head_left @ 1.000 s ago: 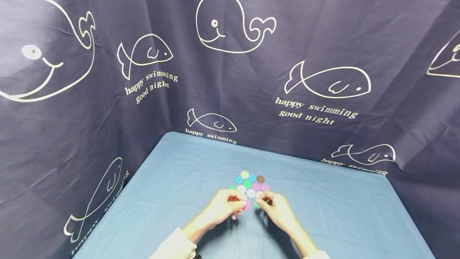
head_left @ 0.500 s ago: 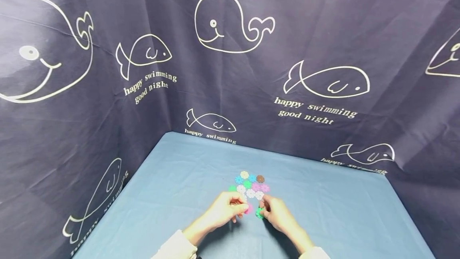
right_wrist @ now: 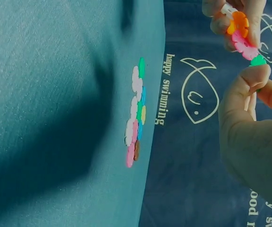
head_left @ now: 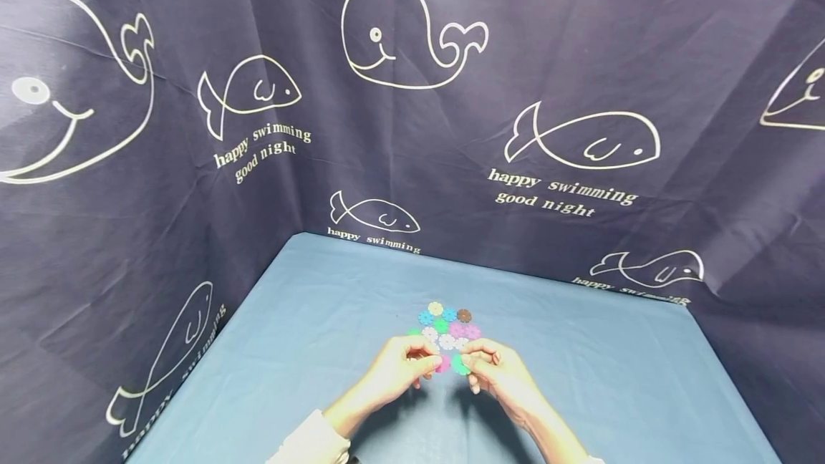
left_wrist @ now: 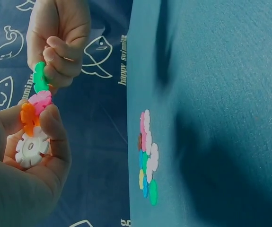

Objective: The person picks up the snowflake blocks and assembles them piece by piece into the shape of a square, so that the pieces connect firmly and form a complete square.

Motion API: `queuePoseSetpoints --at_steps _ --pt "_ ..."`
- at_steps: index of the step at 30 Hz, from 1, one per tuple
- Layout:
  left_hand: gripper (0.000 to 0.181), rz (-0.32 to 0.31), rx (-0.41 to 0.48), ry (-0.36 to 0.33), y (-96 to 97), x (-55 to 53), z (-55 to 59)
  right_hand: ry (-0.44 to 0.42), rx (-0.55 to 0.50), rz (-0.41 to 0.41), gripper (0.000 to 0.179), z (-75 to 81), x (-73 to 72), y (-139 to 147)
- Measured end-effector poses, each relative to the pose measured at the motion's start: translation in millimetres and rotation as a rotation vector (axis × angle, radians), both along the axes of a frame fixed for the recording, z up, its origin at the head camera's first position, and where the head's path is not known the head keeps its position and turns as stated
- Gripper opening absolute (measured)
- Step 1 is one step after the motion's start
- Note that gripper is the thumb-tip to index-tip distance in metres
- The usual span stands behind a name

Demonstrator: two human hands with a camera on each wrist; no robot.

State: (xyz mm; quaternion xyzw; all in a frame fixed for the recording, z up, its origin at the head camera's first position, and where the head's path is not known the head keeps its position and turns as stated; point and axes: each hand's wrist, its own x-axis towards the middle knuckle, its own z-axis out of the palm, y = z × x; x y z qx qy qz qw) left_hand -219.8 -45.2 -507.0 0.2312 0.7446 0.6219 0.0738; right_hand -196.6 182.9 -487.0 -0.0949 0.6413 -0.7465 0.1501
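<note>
Before a navy whale-print curtain (head_left: 428,138), the left hand (head_left: 392,371) and right hand (head_left: 505,378) face each other over a blue table (head_left: 580,356).
I judge a joining step in hand: the left thumb and fingers clamp the orange disc (left_wrist: 28,118), apparently joined to the pink disc (left_wrist: 42,101) jutting beyond the fingertips, while the right thumb and fingers pinch the green disc (left_wrist: 39,77) at its edge. Whether their slots engage I cannot tell; if not, the next move calls for lining them up and pressing. My left wrist feed shows the orange disc and, within the curled left fingers, the white disc (left_wrist: 30,150), neither of which I can make out from the head; only the head view spreads the loose discs (head_left: 441,325) face-up beyond the fingertips.
</note>
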Motion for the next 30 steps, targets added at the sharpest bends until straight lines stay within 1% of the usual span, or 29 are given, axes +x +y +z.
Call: queuePoseSetpoints --at_steps 3,5,9,13,15,20,25,30 --pt "0.008 0.010 -0.016 0.018 -0.4 0.1 0.9 0.019 0.022 -0.008 0.015 1.7 0.7 -2.3" --pt "0.007 0.015 -0.022 0.034 -0.5 0.4 2.1 0.029 0.040 -0.014 0.020 2.9 1.3 -3.2" --pt "0.006 0.024 -0.058 0.097 0.4 0.8 3.8 0.033 0.084 -0.029 0.030 4.1 1.7 -4.4" --pt "0.005 0.036 -0.091 0.150 2.3 2.2 4.9 0.023 0.118 -0.037 0.030 3.5 1.2 -5.1" --pt "0.004 0.046 -0.092 0.151 3.2 3.4 5.3 0.015 0.124 -0.040 0.028 2.6 1.0 -5.2" --pt "0.007 0.074 -0.070 0.128 5.0 6.2 5.3 0.006 0.126 -0.039 0.024 0.5 1.0 -4.9" --pt "0.008 0.087 -0.057 0.115 5.9 8.1 5.7 0.010 0.115 -0.040 0.029 -0.5 2.0 -5.3" --pt "0.009 0.097 -0.050 0.108 7.2 11.5 7.6 -0.005 0.069 -0.036 0.034 0.4 3.0 -5.0"
